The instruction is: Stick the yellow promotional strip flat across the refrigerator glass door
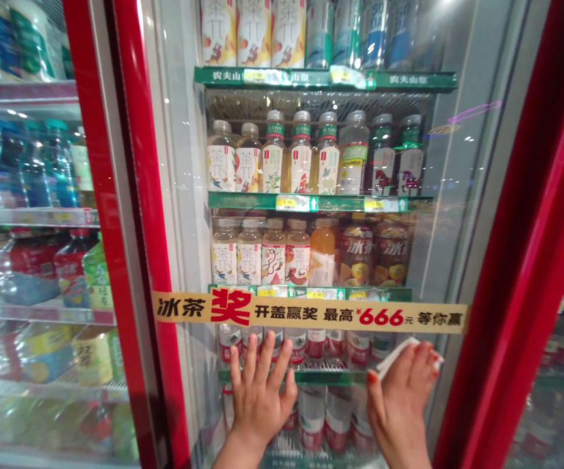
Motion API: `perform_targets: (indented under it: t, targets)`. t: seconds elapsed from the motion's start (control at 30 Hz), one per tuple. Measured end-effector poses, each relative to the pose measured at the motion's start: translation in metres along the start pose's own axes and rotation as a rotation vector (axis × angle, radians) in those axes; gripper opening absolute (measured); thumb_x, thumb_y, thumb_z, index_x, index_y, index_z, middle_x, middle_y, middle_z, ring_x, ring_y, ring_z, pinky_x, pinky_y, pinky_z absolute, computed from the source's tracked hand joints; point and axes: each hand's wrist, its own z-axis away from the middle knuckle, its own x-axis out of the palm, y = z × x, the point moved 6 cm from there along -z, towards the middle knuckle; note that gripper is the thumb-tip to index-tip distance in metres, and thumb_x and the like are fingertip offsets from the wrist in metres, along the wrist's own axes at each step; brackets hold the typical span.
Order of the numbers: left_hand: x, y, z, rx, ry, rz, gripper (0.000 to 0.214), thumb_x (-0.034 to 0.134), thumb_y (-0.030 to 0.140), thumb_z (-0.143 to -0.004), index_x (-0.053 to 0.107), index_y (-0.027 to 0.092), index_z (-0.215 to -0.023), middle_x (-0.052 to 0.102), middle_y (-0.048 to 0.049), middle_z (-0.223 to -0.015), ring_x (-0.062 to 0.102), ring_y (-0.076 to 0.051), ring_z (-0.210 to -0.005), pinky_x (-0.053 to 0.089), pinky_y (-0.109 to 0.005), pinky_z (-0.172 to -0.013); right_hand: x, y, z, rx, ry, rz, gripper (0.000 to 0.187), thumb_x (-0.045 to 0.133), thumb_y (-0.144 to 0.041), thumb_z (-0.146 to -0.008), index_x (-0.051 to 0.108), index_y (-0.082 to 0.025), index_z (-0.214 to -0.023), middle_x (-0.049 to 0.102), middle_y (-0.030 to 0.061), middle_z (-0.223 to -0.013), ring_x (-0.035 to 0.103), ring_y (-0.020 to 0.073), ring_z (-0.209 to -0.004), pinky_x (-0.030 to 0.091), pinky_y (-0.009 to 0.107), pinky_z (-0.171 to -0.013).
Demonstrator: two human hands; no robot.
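Observation:
My left hand (262,397) lies with fingers spread against the glass door (445,221) of a drinks fridge, just under a yellow banner strip (328,311). To the right, my right hand (404,397) presses a folded white cloth or tissue (394,358) against the same glass. Most of the cloth is hidden behind the fingers; only its edges show at the top and side. The banner runs across the door above both hands, with black and red lettering. Behind the glass near my hands stand bottles with red and white labels (311,417).
Red frames (148,195) border the door on the left, with another red frame (516,260) on the right. Inside, green-edged shelves (321,202) carry rows of bottled drinks (301,153). A neighbouring fridge section with shelved bottles (23,267) is at the left.

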Motion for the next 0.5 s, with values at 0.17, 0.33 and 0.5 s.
perform_targets:
  t: [0.17, 0.33, 0.5]
  targets:
    - [0.0, 0.0, 0.0, 0.0, -0.008, 0.003, 0.068, 0.062, 0.037, -0.103, 0.04, 0.034, -0.167, 0.028, 0.003, -0.18, 0.017, -0.025, -0.171, 0.005, -0.054, -0.142, 0.005, -0.056, -0.032, -0.067, 0.021, 0.004, 0.087, 0.038, -0.049, -0.109, 0.0, -0.006, -0.174, 0.0, 0.0226, -0.182, -0.001, 0.0424, -0.17, 0.021, 0.077, -0.131]
    - [0.001, -0.002, 0.001, 0.014, 0.018, 0.01, 0.067, 0.062, 0.039, -0.103, 0.042, 0.033, -0.166, 0.029, 0.0032, -0.179, 0.019, -0.024, -0.171, 0.005, -0.054, -0.142, 0.018, -0.062, 0.056, -0.42, 0.092, 0.099, 0.088, 0.04, -0.051, -0.106, 0.013, 0.002, -0.172, 0.008, 0.0219, -0.182, 0.005, 0.035, -0.171, 0.013, 0.061, -0.139]
    - [0.002, -0.002, 0.001, 0.011, 0.03, 0.012, 0.067, 0.063, 0.04, -0.103, 0.043, 0.033, -0.166, 0.03, 0.0037, -0.179, 0.019, -0.024, -0.171, 0.004, -0.053, -0.142, 0.007, 0.034, 0.005, 0.133, 0.089, 0.016, 0.083, 0.028, -0.048, -0.109, -0.001, -0.003, -0.173, -0.006, 0.0225, -0.181, 0.0, 0.0459, -0.169, 0.019, 0.084, -0.127]
